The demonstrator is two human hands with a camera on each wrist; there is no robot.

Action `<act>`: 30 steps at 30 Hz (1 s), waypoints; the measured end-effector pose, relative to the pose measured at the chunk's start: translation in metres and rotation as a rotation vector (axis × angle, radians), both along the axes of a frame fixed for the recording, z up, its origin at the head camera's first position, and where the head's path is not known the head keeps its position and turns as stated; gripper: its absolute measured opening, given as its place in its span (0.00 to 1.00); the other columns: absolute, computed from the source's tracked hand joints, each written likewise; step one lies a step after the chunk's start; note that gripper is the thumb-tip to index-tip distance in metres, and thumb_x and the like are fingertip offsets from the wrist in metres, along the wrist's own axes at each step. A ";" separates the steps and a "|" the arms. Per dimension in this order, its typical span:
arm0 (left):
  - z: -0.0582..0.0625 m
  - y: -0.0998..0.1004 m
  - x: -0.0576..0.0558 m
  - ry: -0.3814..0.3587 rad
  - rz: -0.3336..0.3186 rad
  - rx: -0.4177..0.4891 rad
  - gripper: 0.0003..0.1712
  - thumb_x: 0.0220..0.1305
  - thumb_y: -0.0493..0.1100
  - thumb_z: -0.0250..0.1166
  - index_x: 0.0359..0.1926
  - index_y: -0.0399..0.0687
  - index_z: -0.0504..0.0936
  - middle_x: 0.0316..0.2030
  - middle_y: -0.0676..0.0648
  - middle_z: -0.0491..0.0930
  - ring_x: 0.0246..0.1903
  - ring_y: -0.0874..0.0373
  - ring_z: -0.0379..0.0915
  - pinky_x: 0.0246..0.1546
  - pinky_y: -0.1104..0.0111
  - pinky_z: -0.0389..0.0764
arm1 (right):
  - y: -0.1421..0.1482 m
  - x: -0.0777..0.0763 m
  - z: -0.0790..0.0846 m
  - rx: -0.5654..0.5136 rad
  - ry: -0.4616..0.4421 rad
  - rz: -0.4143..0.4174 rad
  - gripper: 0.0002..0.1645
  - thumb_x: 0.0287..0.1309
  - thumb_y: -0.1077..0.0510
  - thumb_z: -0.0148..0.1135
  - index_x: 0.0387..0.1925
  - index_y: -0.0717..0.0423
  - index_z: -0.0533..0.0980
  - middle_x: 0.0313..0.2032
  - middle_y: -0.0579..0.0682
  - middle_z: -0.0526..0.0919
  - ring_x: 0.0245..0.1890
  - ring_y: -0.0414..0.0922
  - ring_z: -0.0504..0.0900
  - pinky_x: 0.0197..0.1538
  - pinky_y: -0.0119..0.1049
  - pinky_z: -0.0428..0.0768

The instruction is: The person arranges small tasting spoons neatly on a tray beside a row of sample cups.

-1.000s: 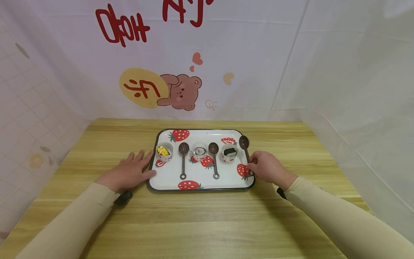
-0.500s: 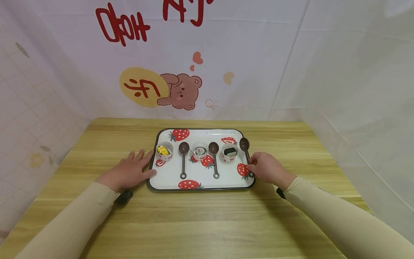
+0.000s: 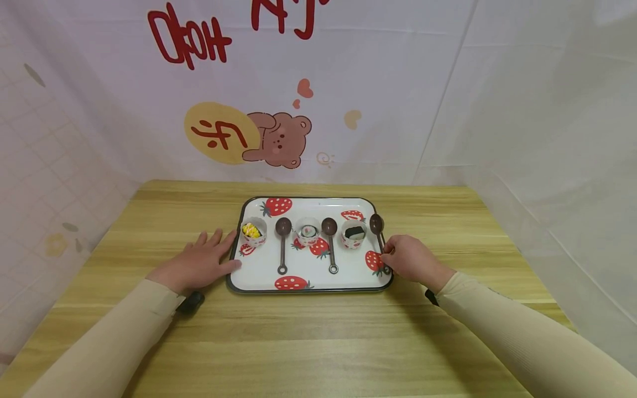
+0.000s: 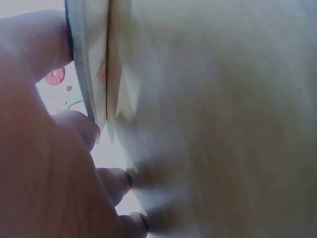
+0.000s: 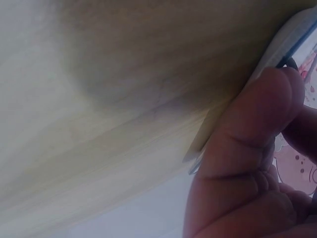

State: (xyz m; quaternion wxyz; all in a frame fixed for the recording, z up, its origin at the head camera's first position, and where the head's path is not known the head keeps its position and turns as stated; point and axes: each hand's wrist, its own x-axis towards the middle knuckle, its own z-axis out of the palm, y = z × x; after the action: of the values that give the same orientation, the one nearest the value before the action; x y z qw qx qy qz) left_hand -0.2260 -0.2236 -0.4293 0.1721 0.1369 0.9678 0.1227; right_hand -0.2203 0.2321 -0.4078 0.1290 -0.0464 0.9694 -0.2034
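A white tray [image 3: 308, 284] with a dark rim and printed strawberries lies on the wooden table. At its right edge my right hand [image 3: 413, 258] pinches the handle of a brown spoon [image 3: 376, 224], whose bowl points away from me. My left hand [image 3: 201, 264] rests with spread fingers against the tray's left rim, thumb on the edge. In the right wrist view the thumb and curled fingers [image 5: 267, 104] stand at the tray's side, and only a bit of the handle shows. Two more brown spoons, a left one [image 3: 283, 237] and a middle one [image 3: 329, 237], lie upright between paper cups.
Three printed paper cups stand in a row on the tray. The left cup [image 3: 255, 239] holds a yellow-topped piece, the middle cup [image 3: 307, 237] a sushi roll, the right cup [image 3: 354, 239] a black-and-white rice piece. Behind the table [image 3: 308, 342] hangs a white printed curtain [image 3: 398, 99].
The right-hand spoon has slid slightly toward me, its bowl lower along the tray's right edge. My right hand keeps its pinch on the handle. My left hand has stayed at the rim.
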 end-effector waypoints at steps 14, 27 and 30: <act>-0.002 -0.001 0.000 -0.006 0.015 0.004 0.55 0.73 0.75 0.51 0.85 0.46 0.49 0.82 0.25 0.44 0.77 0.16 0.35 0.73 0.24 0.47 | -0.001 -0.001 0.000 0.039 0.020 0.013 0.10 0.66 0.57 0.66 0.31 0.59 0.82 0.23 0.48 0.82 0.23 0.41 0.76 0.27 0.32 0.73; -0.003 -0.002 -0.001 -0.002 0.012 0.001 0.56 0.73 0.76 0.51 0.85 0.46 0.49 0.82 0.25 0.44 0.77 0.16 0.36 0.72 0.23 0.46 | -0.004 -0.002 0.001 0.065 0.005 0.014 0.10 0.66 0.57 0.66 0.31 0.59 0.85 0.25 0.48 0.82 0.26 0.43 0.76 0.28 0.32 0.73; -0.003 -0.002 -0.001 -0.003 0.013 0.002 0.56 0.73 0.76 0.51 0.85 0.46 0.48 0.82 0.25 0.43 0.77 0.16 0.35 0.72 0.23 0.46 | -0.004 -0.002 0.001 0.073 0.015 0.024 0.10 0.65 0.56 0.66 0.30 0.58 0.85 0.25 0.48 0.83 0.26 0.43 0.76 0.29 0.33 0.72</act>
State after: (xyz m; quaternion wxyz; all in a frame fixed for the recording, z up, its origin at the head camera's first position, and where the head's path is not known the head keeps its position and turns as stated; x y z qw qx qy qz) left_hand -0.2270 -0.2256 -0.4324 0.1727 0.1308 0.9682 0.1250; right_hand -0.2218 0.2276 -0.4066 0.1255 -0.0546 0.9766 -0.1661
